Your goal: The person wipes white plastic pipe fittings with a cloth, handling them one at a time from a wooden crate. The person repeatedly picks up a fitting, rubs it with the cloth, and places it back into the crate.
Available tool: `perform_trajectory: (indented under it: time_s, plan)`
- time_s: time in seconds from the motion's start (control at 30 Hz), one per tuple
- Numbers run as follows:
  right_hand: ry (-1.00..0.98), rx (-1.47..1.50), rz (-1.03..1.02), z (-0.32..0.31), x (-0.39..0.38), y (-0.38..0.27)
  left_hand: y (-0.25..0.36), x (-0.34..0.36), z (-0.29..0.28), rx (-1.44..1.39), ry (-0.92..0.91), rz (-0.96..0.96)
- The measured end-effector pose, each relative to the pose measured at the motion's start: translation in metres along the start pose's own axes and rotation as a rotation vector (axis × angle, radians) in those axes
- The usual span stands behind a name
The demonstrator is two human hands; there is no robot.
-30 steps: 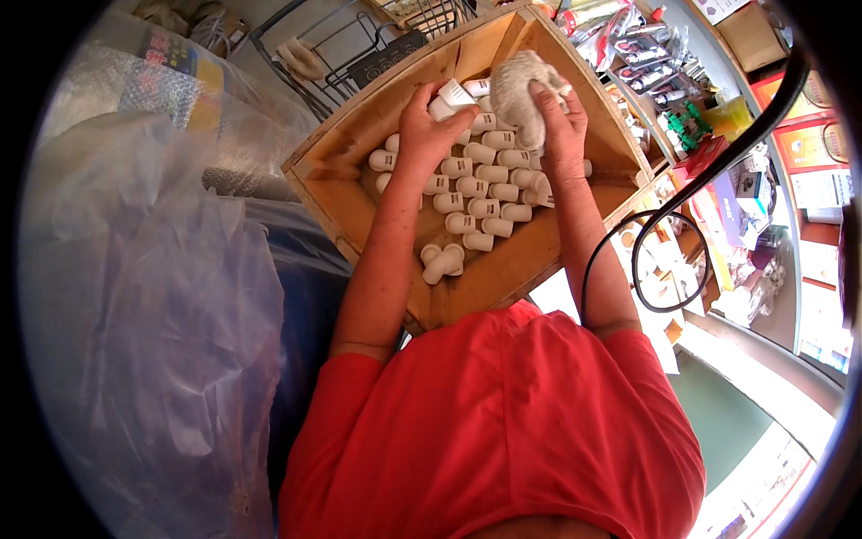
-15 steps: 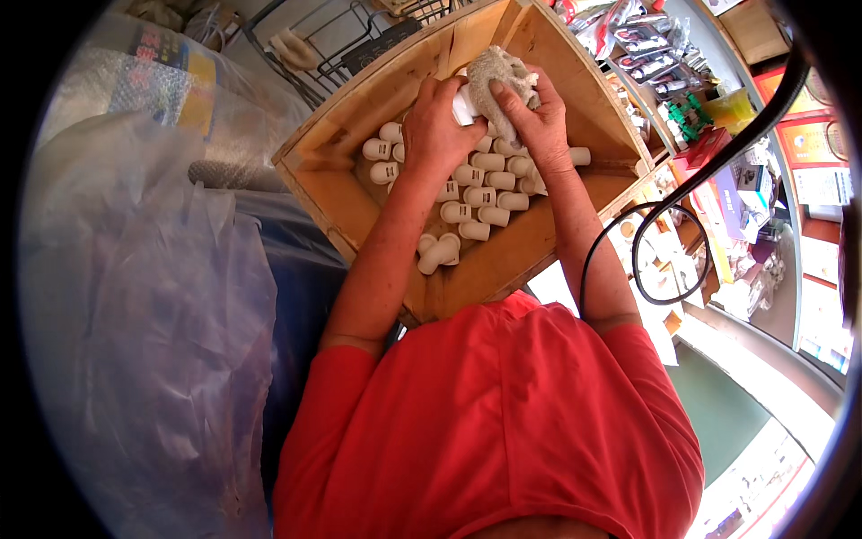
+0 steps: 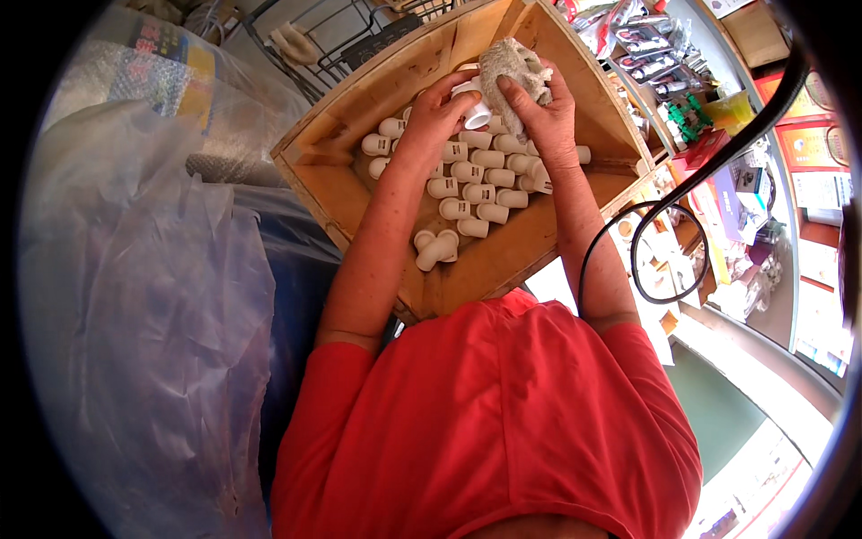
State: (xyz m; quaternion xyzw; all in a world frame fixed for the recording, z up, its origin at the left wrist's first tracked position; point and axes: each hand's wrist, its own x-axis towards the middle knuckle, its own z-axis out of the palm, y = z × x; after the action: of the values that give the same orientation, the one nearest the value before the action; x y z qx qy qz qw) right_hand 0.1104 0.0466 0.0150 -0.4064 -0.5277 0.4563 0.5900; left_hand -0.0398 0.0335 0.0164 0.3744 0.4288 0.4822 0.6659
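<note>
In the upper part of the head view, my left hand (image 3: 435, 112) is closed on a white plastic pipe fitting (image 3: 475, 114), whose round open end shows below my thumb. My right hand (image 3: 545, 114) grips a crumpled greyish-beige cloth (image 3: 503, 63) just to the right of that fitting, touching or nearly touching it. Both hands are over a square wooden box (image 3: 323, 180). Several more white elbow fittings (image 3: 478, 194) lie in rows on its bottom, with a small group (image 3: 438, 251) near the lower corner.
Translucent plastic sheeting (image 3: 153, 314) and a bubble-wrapped roll (image 3: 148, 90) stand at the left. A wire rack (image 3: 314, 40) is behind the box. At the right are shelves of packaged goods (image 3: 646, 49) and a black cable (image 3: 718, 162) with a loop.
My left hand has turned the fitting so that its opening faces down-right. The cloth in my right hand has moved up and left, beside the fitting.
</note>
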Motion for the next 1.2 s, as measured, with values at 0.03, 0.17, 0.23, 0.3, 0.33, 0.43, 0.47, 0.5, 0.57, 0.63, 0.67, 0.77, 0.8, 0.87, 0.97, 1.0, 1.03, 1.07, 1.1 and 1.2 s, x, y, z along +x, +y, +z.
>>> perform_trajectory:
  time_s: [0.03,0.17,0.23,0.3,0.33,0.43,0.47,0.5,0.57,0.63,0.67,0.77,0.8,0.87,0.97,1.0,1.03,1.07,1.1,1.2]
  plan:
    - [-0.007,-0.023,-0.002,0.000,0.000,0.000,-0.001,0.000,-0.001,-0.006,0.006,-0.008]
    - [-0.069,-0.156,-0.121,0.000,-0.002,0.008,-0.002,0.000,-0.001,-0.046,0.068,0.027]
    - [-0.101,-0.334,-0.315,0.000,0.001,0.010,0.005,-0.002,0.002,-0.021,0.153,0.068]
    - [-0.130,-0.382,-0.371,0.000,0.003,0.008,0.004,0.000,-0.003,-0.162,0.136,0.090]
    - [-0.145,-0.404,-0.400,0.000,0.004,0.007,0.004,0.001,-0.006,-0.232,0.128,0.102]
    - [-0.167,-0.490,-0.336,-0.005,0.002,0.001,0.003,0.003,-0.014,-0.445,0.114,0.072]
    - [-0.132,-0.589,-0.288,-0.006,0.001,-0.001,0.003,0.005,-0.018,-0.512,0.126,0.055]
    - [-0.093,-0.688,-0.240,-0.007,0.000,-0.002,0.002,0.006,-0.020,-0.566,0.145,0.043]
    - [0.012,-0.742,-0.241,-0.016,0.004,0.008,0.003,0.006,-0.022,-0.567,0.116,0.066]
    - [0.071,-0.560,-0.286,-0.020,0.007,0.010,0.004,0.005,-0.021,-0.551,0.090,0.066]
    - [0.099,-0.468,-0.307,-0.021,0.008,0.010,0.005,0.005,-0.017,-0.532,0.077,0.057]
    - [0.077,-0.304,-0.367,-0.010,0.004,0.003,0.004,0.002,-0.009,-0.473,0.062,0.045]
    - [0.060,-0.290,-0.417,-0.007,0.003,0.001,0.004,0.001,-0.008,-0.454,0.057,0.043]
    - [-0.034,-0.346,-0.454,-0.004,0.000,0.001,0.001,0.003,-0.008,-0.462,0.047,0.027]
    - [-0.087,-0.398,-0.440,-0.002,0.001,0.002,0.000,0.003,-0.008,-0.489,0.039,0.004]
    - [-0.087,-0.413,-0.427,-0.002,0.001,0.001,-0.001,0.004,-0.011,-0.518,0.040,-0.015]
    - [-0.086,-0.428,-0.414,-0.003,0.001,0.000,-0.002,0.005,-0.013,-0.547,0.039,-0.035]
    - [-0.084,-0.444,-0.402,-0.004,0.001,0.000,-0.003,0.005,-0.015,-0.562,0.035,-0.043]
    - [-0.050,-0.515,-0.371,-0.006,0.001,0.000,-0.004,0.006,-0.016,-0.575,0.030,-0.053]
    - [0.051,-0.646,-0.295,-0.011,0.002,0.002,-0.002,0.008,-0.023,-0.659,-0.131,-0.056]
